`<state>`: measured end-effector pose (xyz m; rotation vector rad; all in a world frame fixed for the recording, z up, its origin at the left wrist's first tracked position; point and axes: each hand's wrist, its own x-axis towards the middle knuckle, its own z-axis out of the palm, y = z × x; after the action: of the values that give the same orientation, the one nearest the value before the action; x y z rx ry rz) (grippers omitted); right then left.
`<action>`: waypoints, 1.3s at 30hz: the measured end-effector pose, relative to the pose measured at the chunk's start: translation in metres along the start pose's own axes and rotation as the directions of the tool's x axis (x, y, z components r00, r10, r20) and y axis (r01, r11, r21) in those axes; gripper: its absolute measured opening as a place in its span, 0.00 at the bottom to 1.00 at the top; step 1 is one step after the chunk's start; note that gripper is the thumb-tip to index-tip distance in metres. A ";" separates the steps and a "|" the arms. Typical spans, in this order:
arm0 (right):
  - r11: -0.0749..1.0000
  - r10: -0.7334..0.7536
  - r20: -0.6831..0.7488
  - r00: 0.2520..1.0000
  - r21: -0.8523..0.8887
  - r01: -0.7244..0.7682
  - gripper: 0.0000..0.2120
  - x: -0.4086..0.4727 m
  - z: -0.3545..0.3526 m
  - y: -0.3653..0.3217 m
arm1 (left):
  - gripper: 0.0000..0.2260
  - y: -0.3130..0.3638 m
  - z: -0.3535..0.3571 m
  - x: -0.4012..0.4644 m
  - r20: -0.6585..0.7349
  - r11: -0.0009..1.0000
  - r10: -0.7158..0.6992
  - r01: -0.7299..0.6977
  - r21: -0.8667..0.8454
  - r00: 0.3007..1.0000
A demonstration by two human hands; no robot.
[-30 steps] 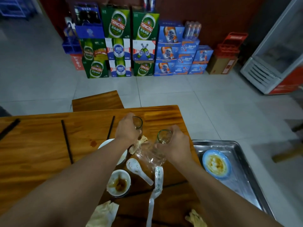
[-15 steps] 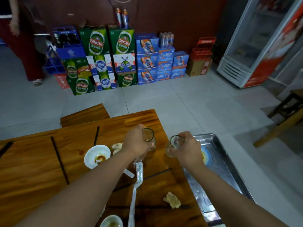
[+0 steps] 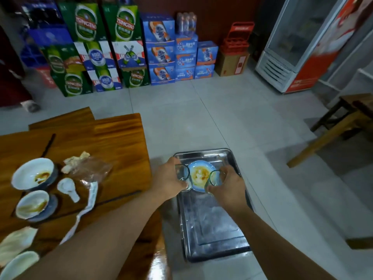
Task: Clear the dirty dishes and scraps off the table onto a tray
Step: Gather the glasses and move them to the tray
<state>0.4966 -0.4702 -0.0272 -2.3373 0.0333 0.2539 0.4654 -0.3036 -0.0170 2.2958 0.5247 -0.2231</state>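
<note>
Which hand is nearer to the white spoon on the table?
Left. The left hand holds a glass over the tray's near edge, right of the white spoon; the right hand is farther right.

two clear glasses (image 3: 182, 174) held over steel tray (image 3: 210, 225) | soiled blue plate (image 3: 198, 175) inside

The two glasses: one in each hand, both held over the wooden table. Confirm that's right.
Not quite. The left hand holds one glass and the right hand the other glass, but the head view shows both over the metal tray, beside the blue plate, not over the wooden table.
</note>
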 end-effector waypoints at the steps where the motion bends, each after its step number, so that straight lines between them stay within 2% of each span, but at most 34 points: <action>1: 1.000 0.002 0.013 1.000 -0.006 -0.002 0.24 0.007 -0.003 0.014 | 0.26 0.003 0.016 0.002 0.009 1.000 -0.018 0.018 -0.010 1.000; 6: 0.993 -0.014 0.054 0.998 -0.121 0.020 0.20 0.038 0.005 0.081 | 0.25 0.001 0.091 0.016 0.049 0.989 -0.145 0.146 -0.020 0.988; 9: 0.992 -0.014 0.081 0.997 -0.122 0.024 0.19 0.056 0.021 0.114 | 0.25 -0.009 0.130 0.028 0.044 0.979 -0.201 0.203 -0.023 0.978; 20: 0.997 -0.070 0.141 0.987 -0.029 0.074 0.21 0.107 0.109 0.197 | 0.17 -0.069 0.234 0.088 -0.094 0.979 -0.202 0.202 -0.001 0.975; 28: 0.993 -0.076 0.170 0.983 -0.078 0.090 0.25 0.131 0.153 0.229 | 0.19 -0.099 0.272 0.111 -0.128 0.974 -0.181 0.196 0.114 0.975; 35: 0.982 -0.116 0.150 0.982 -0.131 0.136 0.22 0.130 0.168 0.240 | 0.28 -0.104 0.284 0.113 -0.117 0.981 -0.160 0.171 0.094 0.980; 39: 0.980 -0.093 0.208 0.974 -0.155 0.126 0.27 0.129 0.165 0.241 | 0.31 -0.103 0.284 0.114 -0.081 0.977 -0.195 0.201 0.076 0.977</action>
<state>0.5703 -0.5159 -0.3342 -2.4581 -0.2239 0.4506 0.5231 -0.4075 -0.3171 2.3394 0.7976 -0.2627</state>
